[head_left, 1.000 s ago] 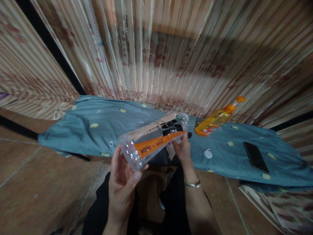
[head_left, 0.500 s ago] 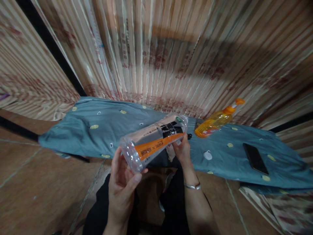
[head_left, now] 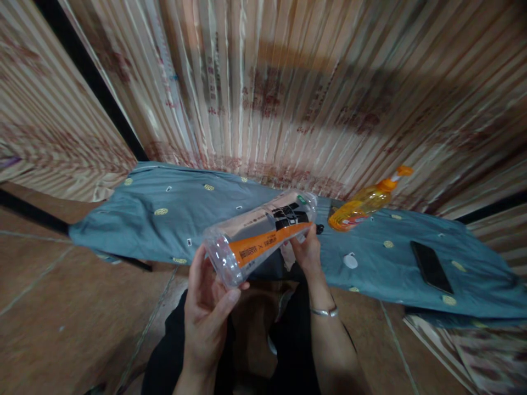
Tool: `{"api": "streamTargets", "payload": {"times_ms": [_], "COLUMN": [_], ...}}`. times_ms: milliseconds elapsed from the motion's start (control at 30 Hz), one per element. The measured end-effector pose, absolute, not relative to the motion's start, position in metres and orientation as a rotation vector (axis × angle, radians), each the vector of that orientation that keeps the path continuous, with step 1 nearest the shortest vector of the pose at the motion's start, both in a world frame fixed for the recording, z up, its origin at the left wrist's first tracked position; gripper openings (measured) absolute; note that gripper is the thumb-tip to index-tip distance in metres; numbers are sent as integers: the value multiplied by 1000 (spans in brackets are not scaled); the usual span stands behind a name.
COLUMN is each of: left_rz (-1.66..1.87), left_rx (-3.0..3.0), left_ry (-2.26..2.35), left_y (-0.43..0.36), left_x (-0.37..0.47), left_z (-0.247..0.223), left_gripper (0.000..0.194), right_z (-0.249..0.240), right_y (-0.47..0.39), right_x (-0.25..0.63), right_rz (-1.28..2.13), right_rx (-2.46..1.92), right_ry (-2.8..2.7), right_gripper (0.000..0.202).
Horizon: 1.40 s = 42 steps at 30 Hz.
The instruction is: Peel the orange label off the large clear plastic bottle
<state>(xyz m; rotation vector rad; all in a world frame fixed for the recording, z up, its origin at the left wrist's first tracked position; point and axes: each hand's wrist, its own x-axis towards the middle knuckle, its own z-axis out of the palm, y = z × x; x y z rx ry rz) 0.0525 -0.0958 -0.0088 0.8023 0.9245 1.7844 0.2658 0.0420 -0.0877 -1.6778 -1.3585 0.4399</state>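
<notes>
A large clear plastic bottle (head_left: 259, 233) with an orange, black and grey label is held on its side, tilted, above the cloth-covered table (head_left: 164, 241). Its near-left end rests in my left hand (head_left: 208, 312), fingers curled around and under it. At the other end my right hand (head_left: 307, 252), with a silver bracelet at the wrist, grips the lower edge. Part of the right fingers is hidden behind the bottle. To the right lies a pump bottle of orange liquid (head_left: 358, 208) with an orange top.
A dark phone (head_left: 431, 267) lies at the table's right. A round white object (head_left: 350, 260) sits near the middle, and a small black item (head_left: 320, 228) is beside my right hand. A pleated curtain (head_left: 267, 109) hangs behind; black poles (head_left: 90, 77) stand at the sides.
Both hands keep hold of the clear bottle, which has turned very slightly. The view has shifted a little; the things on the table stay where they were.
</notes>
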Motion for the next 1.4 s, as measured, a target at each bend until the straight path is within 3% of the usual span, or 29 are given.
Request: {"api": "streamTargets", "payload": {"times_ms": [1400], "left_rz": [1815], "left_rx": [782], "left_ry": [945], "left_y": [-95], "left_x": [55], "left_z": [-2], "left_gripper": [73], "right_z": [-89], "right_y": [42], "right_x": [267], "right_rz": [407], "right_rx": [-1697], "right_ry": [-1383], "right_gripper": [49]}}
